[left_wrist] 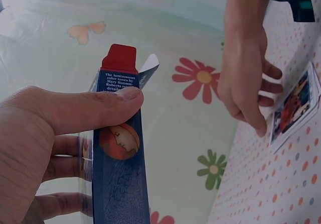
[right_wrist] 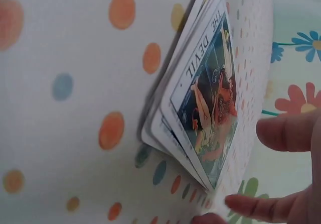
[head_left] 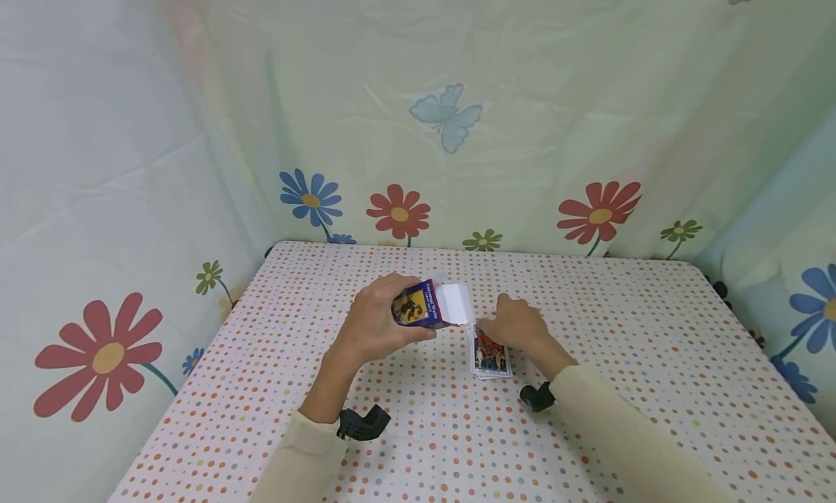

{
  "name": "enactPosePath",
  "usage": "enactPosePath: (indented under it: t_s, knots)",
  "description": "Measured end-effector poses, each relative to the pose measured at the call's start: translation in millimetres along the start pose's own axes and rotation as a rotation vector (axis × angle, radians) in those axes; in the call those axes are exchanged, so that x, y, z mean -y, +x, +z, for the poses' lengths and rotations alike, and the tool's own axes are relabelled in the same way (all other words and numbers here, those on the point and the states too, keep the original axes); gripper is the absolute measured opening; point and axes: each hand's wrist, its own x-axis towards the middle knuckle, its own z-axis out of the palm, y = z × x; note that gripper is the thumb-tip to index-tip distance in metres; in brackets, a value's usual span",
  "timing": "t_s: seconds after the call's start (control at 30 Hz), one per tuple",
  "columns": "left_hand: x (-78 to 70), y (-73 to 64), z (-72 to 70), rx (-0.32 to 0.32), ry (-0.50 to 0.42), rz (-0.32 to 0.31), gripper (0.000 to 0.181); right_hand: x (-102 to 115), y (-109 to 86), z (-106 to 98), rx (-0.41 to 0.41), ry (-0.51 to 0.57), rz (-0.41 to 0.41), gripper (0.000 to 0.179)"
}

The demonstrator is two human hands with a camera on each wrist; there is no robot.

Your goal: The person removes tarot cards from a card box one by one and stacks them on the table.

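Observation:
My left hand [head_left: 367, 321] grips a blue tarot card box [head_left: 416, 305] above the table, its thumb along one narrow side. The box's end flaps stand open toward the right; its inside cannot be seen. A small pile of tarot cards [head_left: 491, 354] lies on the table, slightly uneven, with the Devil card [right_wrist: 208, 103] face up on top. Over the far end of that pile hovers my right hand [head_left: 521, 325], nothing between its fingers. In the right wrist view its thumb [right_wrist: 286, 132] and index finger are spread apart beside the cards.
A dotted cloth [head_left: 405, 430] covers the table. Behind it and at the sides hang curtains [head_left: 522, 125] printed with flowers and a butterfly. A black wrist camera [head_left: 364, 423] sits on the left forearm, another [head_left: 537, 397] on the right.

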Motion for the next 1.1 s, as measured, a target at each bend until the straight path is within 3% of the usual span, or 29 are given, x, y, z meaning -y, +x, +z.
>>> enactPosePath:
  t_s: [0.23,0.67,1.1]
  knots:
    - [-0.2,-0.1,-0.1,0.005,0.002,-0.002,0.077,12.1,-3.6,3.1,0.082,-0.150,0.033,0.086]
    - [-0.5,0.3,-0.9,-0.001,0.000,0.010,0.075,25.9,1.4,5.7,0.097,-0.154,0.018,0.066]
    - [0.1,0.2,-1.0,0.008,-0.004,0.008,0.076,26.4,2.3,7.3,0.090,-0.162,0.008,0.071]
